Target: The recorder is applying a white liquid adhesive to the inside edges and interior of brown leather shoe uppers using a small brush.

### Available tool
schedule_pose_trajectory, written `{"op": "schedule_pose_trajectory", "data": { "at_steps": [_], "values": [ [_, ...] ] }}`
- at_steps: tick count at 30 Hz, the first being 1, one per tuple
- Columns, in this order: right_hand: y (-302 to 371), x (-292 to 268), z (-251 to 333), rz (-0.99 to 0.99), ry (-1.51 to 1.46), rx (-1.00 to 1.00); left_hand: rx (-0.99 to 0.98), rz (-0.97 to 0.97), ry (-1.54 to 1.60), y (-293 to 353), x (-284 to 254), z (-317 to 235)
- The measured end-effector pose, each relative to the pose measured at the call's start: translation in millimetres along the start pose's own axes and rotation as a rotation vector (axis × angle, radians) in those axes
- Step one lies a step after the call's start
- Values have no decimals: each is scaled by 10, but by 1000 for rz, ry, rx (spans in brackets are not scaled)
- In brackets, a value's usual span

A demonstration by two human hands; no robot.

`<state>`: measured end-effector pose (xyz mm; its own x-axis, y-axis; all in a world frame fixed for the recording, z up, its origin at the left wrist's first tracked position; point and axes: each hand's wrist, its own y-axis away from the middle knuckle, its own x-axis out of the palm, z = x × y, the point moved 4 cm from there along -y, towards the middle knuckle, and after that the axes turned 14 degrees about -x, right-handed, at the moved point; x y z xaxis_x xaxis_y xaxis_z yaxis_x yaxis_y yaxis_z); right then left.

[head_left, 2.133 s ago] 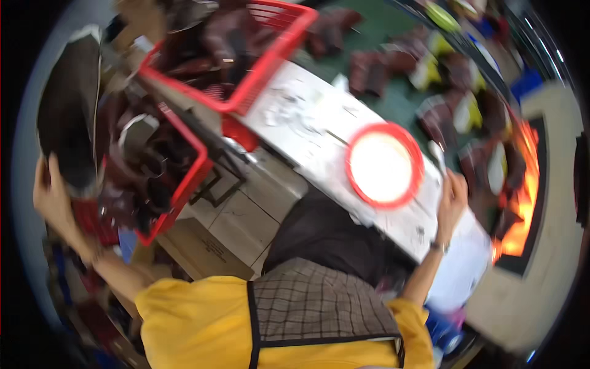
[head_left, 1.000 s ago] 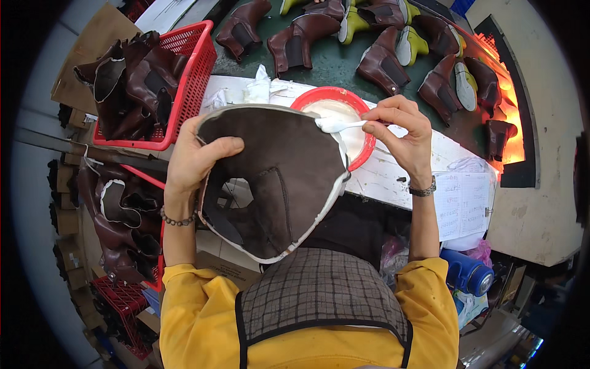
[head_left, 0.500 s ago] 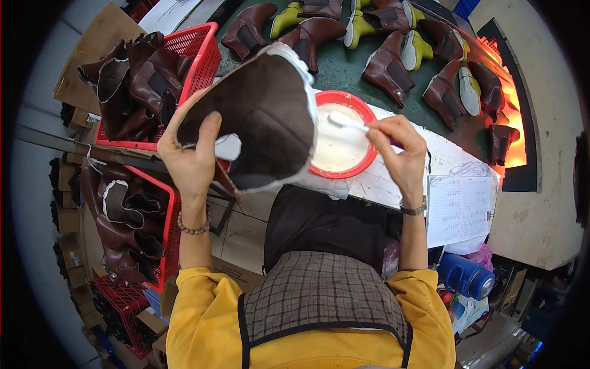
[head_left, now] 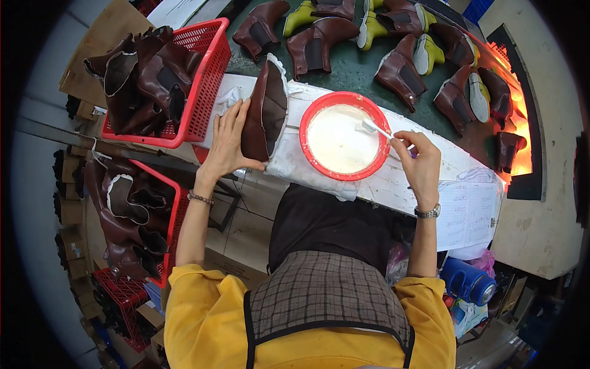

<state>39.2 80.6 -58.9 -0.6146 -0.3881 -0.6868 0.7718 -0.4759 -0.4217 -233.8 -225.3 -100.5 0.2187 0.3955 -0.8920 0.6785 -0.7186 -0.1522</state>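
My left hand (head_left: pixel 226 142) holds a dark brown leather boot upper (head_left: pixel 265 117) on the white board, fingers along its left side and thumb at its lower end. The upper stands with its opening facing right, its rim edged in white. My right hand (head_left: pixel 419 161) pinches the white handle of a small brush (head_left: pixel 376 127), which looks like a toothbrush. The brush head is over the right part of a red bowl (head_left: pixel 305 142) of creamy white liquid. Whether the bristles touch the liquid I cannot tell.
Red baskets of brown boot uppers stand at the upper left (head_left: pixel 215 67) and lower left (head_left: pixel 174 230). Brown boots (head_left: pixel 319 43) and yellow-green boot forms (head_left: pixel 428 54) lie on a green surface beyond, beside an orange glow. A notebook (head_left: pixel 467 215) and blue flask (head_left: pixel 465 281) are at right.
The boot upper has come down onto the board and turned, showing its brown outer side. My left hand has shifted from its edge to its side. My right hand has moved slightly right with the brush.
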Motion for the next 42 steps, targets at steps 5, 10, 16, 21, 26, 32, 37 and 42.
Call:
{"op": "schedule_pose_trajectory", "data": {
  "at_steps": [5,10,16,21,26,32,37,42],
  "values": [
    [151,79,-182,46,-12,31,54,70,-45,-61,-56,211],
    [185,77,-220,-4,-44,62,-1,-87,245,-62,-256,61],
    [-101,191,234,-73,-492,-111,208,-142,338,307,-368,-406],
    [-371,138,298,-234,-443,-190,318,-209,383,465,-413,-753],
    [-188,18,388,-300,-387,-303,243,-298,571,478,-316,-810],
    [-18,-33,538,-251,-356,-396,313,-526,333,356,-239,-806],
    [60,-69,659,-177,-376,-393,593,-621,384,68,-393,-1023],
    [133,-40,741,-103,-383,-388,481,-665,248,-118,-464,-1290]
  ]
}}
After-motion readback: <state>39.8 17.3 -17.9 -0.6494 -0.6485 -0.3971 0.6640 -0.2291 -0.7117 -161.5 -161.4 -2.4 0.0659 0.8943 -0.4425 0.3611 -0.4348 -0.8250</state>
